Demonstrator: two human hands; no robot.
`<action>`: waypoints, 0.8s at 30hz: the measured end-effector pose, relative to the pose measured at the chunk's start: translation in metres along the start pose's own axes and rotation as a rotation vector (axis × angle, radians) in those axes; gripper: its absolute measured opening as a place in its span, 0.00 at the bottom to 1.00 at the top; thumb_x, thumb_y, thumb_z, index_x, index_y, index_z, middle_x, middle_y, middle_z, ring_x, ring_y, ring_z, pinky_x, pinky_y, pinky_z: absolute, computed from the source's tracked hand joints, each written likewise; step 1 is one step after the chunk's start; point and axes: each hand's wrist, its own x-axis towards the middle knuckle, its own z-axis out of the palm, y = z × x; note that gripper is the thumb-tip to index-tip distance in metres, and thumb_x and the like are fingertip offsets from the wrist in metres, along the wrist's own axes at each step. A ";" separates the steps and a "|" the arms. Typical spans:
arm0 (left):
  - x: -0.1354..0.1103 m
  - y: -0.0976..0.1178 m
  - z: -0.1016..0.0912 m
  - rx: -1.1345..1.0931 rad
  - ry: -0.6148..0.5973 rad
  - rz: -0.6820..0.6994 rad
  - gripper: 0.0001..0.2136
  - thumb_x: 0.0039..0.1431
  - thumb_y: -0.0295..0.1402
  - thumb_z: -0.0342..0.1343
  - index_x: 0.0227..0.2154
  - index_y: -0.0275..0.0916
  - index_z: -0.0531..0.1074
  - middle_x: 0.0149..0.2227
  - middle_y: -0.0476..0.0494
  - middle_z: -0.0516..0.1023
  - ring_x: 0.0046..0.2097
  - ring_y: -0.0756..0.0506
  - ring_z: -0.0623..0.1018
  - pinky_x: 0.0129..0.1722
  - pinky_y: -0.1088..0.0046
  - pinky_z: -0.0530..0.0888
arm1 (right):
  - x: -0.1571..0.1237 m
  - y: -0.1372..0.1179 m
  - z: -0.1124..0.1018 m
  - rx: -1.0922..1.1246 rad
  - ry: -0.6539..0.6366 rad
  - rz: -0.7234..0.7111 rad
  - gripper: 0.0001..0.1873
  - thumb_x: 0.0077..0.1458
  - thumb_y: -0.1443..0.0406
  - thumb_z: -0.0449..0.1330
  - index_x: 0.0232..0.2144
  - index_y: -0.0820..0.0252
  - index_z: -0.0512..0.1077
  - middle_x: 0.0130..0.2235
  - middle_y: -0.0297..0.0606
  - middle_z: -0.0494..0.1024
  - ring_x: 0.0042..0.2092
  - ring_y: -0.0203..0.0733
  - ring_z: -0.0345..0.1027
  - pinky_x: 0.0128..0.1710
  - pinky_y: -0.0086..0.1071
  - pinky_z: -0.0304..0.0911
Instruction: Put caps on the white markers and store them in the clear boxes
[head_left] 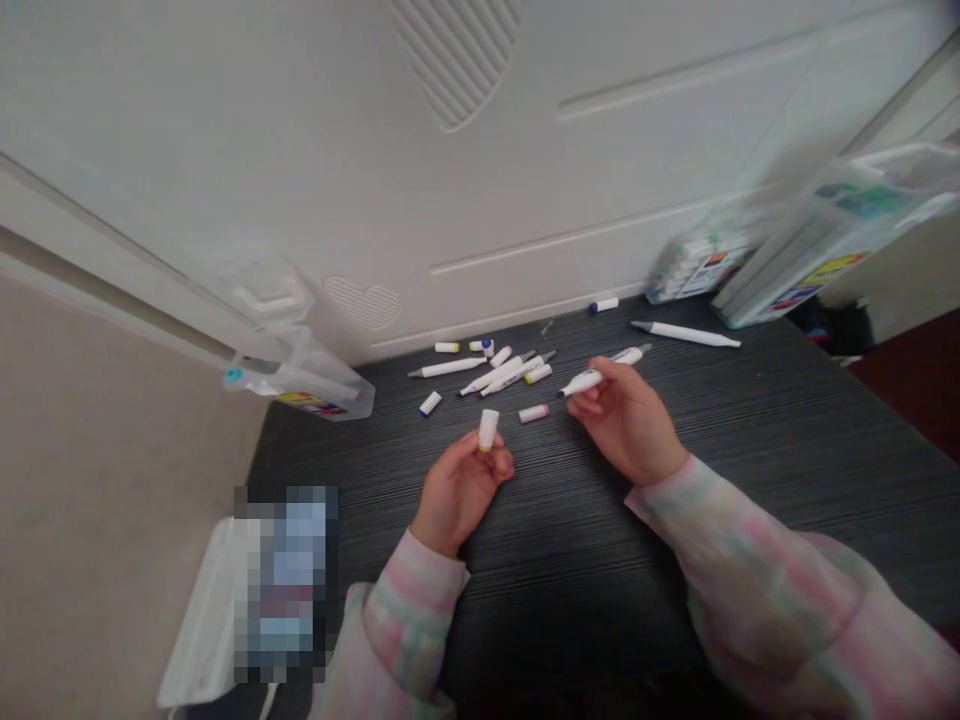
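Note:
My left hand (459, 488) is closed around a small white marker cap (488, 429) that stands up from my fingers. My right hand (626, 418) grips a white marker (604, 372) that lies across my fingertips, its dark tip pointing left toward the cap. Both hands hover over a dark wood-grain table (787, 440). Just beyond them lies a loose group of white markers (502, 372) and several separate caps, one pink-ended cap (533, 413) nearest my hands.
A clear plastic marker case (304, 385) lies at the table's back left. A second clear case (825, 250) with markers stands at the back right. A long white marker (686, 334) lies near it. A white wall panel (525, 180) rises behind the table.

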 end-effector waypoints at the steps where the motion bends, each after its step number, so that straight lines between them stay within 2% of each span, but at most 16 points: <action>1: 0.000 0.000 -0.002 -0.006 -0.006 0.002 0.09 0.48 0.37 0.52 0.22 0.35 0.68 0.19 0.50 0.64 0.24 0.51 0.65 0.28 0.73 0.63 | -0.003 0.003 0.005 -0.012 -0.004 -0.019 0.12 0.44 0.67 0.59 0.17 0.61 0.59 0.15 0.26 0.59 0.18 0.26 0.47 0.18 0.23 0.45; 5: 0.003 -0.005 -0.008 0.045 0.016 0.067 0.06 0.46 0.33 0.55 0.22 0.36 0.68 0.20 0.50 0.68 0.25 0.52 0.65 0.27 0.75 0.61 | -0.013 0.023 0.018 -0.061 -0.017 -0.072 0.12 0.44 0.66 0.61 0.19 0.60 0.59 0.13 0.24 0.57 0.17 0.27 0.46 0.18 0.24 0.43; 9: 0.006 -0.010 -0.012 0.138 0.056 0.118 0.06 0.43 0.27 0.60 0.27 0.36 0.70 0.24 0.49 0.74 0.26 0.52 0.68 0.29 0.76 0.62 | -0.017 0.038 0.015 -0.100 0.002 -0.066 0.11 0.42 0.65 0.61 0.20 0.59 0.60 0.12 0.23 0.56 0.16 0.27 0.45 0.17 0.24 0.42; 13: 0.005 -0.012 -0.010 0.227 0.080 0.124 0.07 0.42 0.26 0.62 0.26 0.36 0.70 0.26 0.49 0.75 0.30 0.51 0.72 0.33 0.76 0.65 | -0.014 0.036 0.010 -0.097 0.017 -0.016 0.11 0.45 0.64 0.58 0.19 0.59 0.59 0.10 0.23 0.52 0.15 0.27 0.41 0.17 0.25 0.42; 16: 0.005 -0.012 -0.007 0.289 0.100 0.146 0.07 0.41 0.27 0.62 0.25 0.36 0.69 0.25 0.51 0.73 0.28 0.52 0.71 0.31 0.76 0.66 | -0.010 0.031 0.008 -0.095 0.022 0.022 0.12 0.45 0.63 0.57 0.18 0.58 0.58 0.10 0.23 0.50 0.15 0.28 0.38 0.18 0.27 0.42; 24: 0.007 -0.015 -0.010 0.243 0.072 0.153 0.07 0.42 0.25 0.61 0.25 0.37 0.69 0.25 0.51 0.73 0.28 0.53 0.70 0.29 0.79 0.67 | -0.007 0.028 0.005 -0.066 0.060 0.070 0.12 0.46 0.64 0.57 0.17 0.58 0.57 0.11 0.24 0.51 0.16 0.29 0.38 0.18 0.26 0.43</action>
